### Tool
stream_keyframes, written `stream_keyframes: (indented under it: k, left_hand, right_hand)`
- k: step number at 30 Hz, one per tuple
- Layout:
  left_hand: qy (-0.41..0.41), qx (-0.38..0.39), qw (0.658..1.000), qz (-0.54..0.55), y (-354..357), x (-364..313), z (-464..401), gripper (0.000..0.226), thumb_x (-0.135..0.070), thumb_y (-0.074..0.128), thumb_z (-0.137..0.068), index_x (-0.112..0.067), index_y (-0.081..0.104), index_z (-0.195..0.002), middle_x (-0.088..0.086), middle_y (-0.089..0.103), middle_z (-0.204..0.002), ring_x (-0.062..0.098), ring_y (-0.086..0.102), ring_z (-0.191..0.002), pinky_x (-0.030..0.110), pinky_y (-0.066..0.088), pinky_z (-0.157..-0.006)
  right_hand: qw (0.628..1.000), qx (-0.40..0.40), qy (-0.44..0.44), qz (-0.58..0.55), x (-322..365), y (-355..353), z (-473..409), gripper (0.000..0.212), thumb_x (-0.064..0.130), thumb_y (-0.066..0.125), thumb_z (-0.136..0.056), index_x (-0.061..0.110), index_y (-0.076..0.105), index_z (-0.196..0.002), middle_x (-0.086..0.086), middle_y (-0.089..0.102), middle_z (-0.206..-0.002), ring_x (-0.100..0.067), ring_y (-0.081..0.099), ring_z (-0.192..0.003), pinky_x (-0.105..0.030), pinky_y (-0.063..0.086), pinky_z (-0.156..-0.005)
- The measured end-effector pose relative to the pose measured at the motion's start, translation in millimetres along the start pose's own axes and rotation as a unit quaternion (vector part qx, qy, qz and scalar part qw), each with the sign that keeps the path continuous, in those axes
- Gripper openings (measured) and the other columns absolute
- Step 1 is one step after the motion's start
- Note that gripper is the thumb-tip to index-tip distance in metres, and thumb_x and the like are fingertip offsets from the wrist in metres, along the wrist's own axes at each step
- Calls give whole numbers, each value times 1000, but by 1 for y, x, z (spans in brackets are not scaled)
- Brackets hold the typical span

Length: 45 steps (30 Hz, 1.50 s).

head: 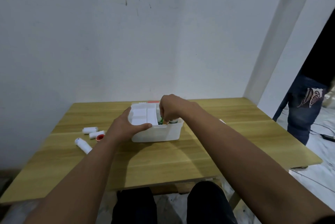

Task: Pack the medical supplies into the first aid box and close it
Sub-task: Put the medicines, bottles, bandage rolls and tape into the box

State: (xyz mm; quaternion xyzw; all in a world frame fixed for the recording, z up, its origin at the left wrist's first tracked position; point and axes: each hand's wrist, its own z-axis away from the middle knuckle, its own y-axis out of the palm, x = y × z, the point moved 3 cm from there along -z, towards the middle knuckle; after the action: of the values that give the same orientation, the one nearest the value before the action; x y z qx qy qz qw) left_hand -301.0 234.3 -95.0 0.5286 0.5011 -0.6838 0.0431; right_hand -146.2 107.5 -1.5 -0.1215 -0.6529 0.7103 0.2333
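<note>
Toward the desk's (pixel 199 151) left edge, three supplies are left unpacked: two bandage rolls (pixel 90 130), a red-capped roll (pixel 97 135) beside them, and a white tube (pixel 83 145) nearer the front. Mid-desk toward the far edge, the first aid box (pixel 163 131) is steadied by the left hand (pixel 126 126), fingers wrapped over its left rim and white inner tray (pixel 145 115). The right hand (pixel 172 109) is dipped into the right compartment, fingertips pinched; what is gripped cannot be told. Risk: items left standing tall could block the lid, and the round supplies might be rolled off the desk.
</note>
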Motion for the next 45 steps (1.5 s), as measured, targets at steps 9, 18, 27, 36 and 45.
stream_keyframes:
  k: [9, 18, 27, 36, 45]
  left_hand:
    - [30, -19, 999, 22, 1, -7, 6, 109, -63, 86, -65, -32, 35, -155, -4, 49, -153, 22, 48, -134, 33, 43, -89]
    - [18, -4, 1000, 6, 1, -2, 1, 120, -70, 84, -61, -29, 29, -159, -1, 45, -157, 26, 46, -136, 41, 48, -94]
    - [20, 5, 1000, 19, 0, 0, 1, 129, -85, 78, -47, -33, 34, -156, -4, 48, -154, 25, 48, -135, 47, 50, -102]
    - [11, 7, 1000, 23, -1, 1, 3, 135, -89, 76, -43, -34, 30, -158, -5, 46, -156, 25, 46, -137, 49, 48, -106]
    - [12, 7, 1000, 21, 2, 0, 2, 131, -84, 78, -49, -32, 30, -158, -3, 46, -156, 26, 46, -136, 46, 49, -102]
  right_hand:
    - [996, 47, 31, 67, 9, 19, -13, 12, 11, 62, -87, 15, 63, -98, -2, 66, -89, -21, 61, -68, -34, 54, -68]
    - [993, -7, 9, -119, -2, -16, -1, 12, 0, 65, -90, 5, 74, -97, -13, 76, -84, -22, 78, -67, -38, 66, -65]
    - [960, -142, 204, -128, -137, -32, 23, 14, 12, 57, -80, 8, 69, -86, -10, 74, -78, -29, 75, -74, -39, 64, -66]
    - [943, 85, 321, 11, -187, 59, 42, 39, 21, 69, -89, 7, 64, -125, -12, 68, -121, -28, 63, -97, -33, 53, -84]
    - [955, -16, 275, -106, -171, 45, 30, 76, 15, 73, -85, 16, 37, -153, -11, 49, -147, -32, 60, -120, -45, 59, -90]
